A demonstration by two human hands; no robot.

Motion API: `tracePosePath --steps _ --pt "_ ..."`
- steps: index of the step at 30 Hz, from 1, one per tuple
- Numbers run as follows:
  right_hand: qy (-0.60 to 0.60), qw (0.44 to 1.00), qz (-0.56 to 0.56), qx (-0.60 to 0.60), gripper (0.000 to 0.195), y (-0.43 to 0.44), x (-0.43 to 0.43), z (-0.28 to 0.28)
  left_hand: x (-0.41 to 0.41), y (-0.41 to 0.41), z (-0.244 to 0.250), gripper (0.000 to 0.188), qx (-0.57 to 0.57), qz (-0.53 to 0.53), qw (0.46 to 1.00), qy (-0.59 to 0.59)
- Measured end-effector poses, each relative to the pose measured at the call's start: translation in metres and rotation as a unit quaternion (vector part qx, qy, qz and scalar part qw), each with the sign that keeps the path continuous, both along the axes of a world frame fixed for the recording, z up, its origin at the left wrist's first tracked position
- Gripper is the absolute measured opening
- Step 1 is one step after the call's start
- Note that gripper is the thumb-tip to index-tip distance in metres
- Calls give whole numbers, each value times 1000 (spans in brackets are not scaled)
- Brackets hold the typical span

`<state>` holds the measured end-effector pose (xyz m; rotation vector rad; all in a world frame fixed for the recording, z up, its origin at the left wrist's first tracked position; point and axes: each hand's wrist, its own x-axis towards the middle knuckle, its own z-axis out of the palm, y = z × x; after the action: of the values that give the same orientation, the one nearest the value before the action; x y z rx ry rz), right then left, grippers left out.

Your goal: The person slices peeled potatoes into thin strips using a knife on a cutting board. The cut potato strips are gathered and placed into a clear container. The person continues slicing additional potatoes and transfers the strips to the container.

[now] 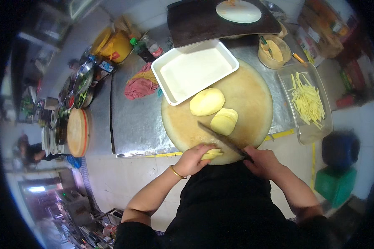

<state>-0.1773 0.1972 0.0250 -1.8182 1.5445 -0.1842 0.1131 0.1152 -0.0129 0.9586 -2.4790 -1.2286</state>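
My left hand (194, 160) grips a small bunch of cut potato strips (212, 153) at the near edge of a round chopping board (252, 93). In my right hand (263, 163) is the handle of a kitchen knife (222, 139), its blade slanting to the far left across the board. Just beyond the blade lies a stack of potato slices (224, 122). Farther off, a larger peeled potato piece (207, 101) rests against the near side of a white rectangular tray (193, 71), which overlaps the board's far edge.
A clear plastic container (327, 124) with potato strips stands at the right, overhanging the metal table (137, 124). Behind it sits a tub of yellowish powder (275, 54). Crumpled cloths (141, 85), bottles (141, 49) and a yellow bucket (115, 46) occupy the far left.
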Motion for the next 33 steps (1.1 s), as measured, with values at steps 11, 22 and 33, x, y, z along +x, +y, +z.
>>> tracePosePath --steps 11,22,33 --pt "35 999 -27 -16 30 -25 -31 1 -44 -40 -41 53 2 57 998 18" --pt "8 996 73 -47 30 -38 -53 -9 -45 -22 -30 78 -182 67 978 -80" --pt "-54 995 83 -3 30 -59 -64 -12 -72 28 -29 104 -153 367 906 -144"
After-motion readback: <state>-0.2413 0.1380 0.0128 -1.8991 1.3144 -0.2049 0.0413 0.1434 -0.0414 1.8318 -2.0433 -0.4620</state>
